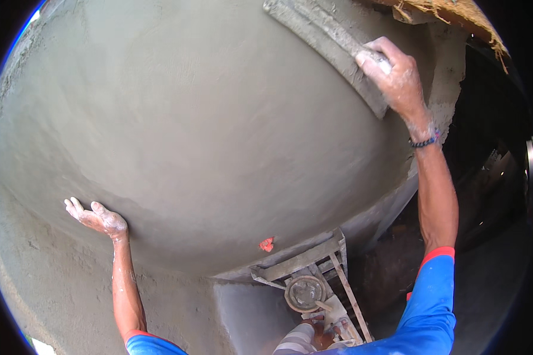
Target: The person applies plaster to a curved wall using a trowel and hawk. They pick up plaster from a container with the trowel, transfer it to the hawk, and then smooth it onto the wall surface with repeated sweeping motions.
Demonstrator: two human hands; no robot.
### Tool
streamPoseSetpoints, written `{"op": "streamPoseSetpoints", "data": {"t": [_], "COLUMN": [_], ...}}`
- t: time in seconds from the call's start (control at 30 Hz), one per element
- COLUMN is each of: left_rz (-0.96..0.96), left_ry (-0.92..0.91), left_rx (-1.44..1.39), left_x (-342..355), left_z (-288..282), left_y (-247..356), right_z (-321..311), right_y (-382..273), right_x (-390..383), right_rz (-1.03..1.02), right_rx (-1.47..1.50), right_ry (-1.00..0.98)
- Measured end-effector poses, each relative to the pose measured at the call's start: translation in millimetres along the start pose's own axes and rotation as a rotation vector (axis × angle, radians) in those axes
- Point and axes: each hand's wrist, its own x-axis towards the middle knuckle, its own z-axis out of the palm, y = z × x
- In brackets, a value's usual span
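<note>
Wet grey plaster covers the broad wall (207,124) in front of me. My right hand (404,89) is closed round the handle of a long, plaster-caked plastering float (320,44), high on the right. The float's blade lies slantwise against the wall, its upper end to the left. Lower on the left, my left hand (103,220) holds nothing. Its fingers are apart and smeared with plaster, and it is at the wall surface; whether the palm presses on it I cannot tell.
Below me, a round bucket (305,293) with grey mix stands on a narrow plank-and-frame scaffold (302,258) by my feet. A red patch (266,244) shows low on the wall. Frayed, straw-coloured material (465,13) overhangs at upper right. Beyond the wall's right edge lies a dark space.
</note>
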Motion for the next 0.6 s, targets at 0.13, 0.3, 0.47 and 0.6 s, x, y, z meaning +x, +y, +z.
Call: {"op": "streamPoseSetpoints", "data": {"t": [0.13, 0.3, 0.47, 0.6], "left_rz": [-0.029, -0.053, -0.056, -0.043], "left_ry": [-0.003, -0.018, 0.006, -0.011], "left_rx": [0.015, 0.02, 0.061, 0.051], "left_x": [8, -4, 8, 4], "left_z": [-16, -4, -7, -5], "left_y": [-5, -3, -8, -4], "right_z": [91, 146, 95, 24], "right_y": [-57, -60, -87, -101], "right_x": [-109, -241, -164, 6], "right_rz": [-0.127, -0.103, -0.197, -0.174], "right_rx": [0.04, -0.014, 0.11, 0.143], "right_ry": [-0.114, -0.314, -0.193, 0.145]}}
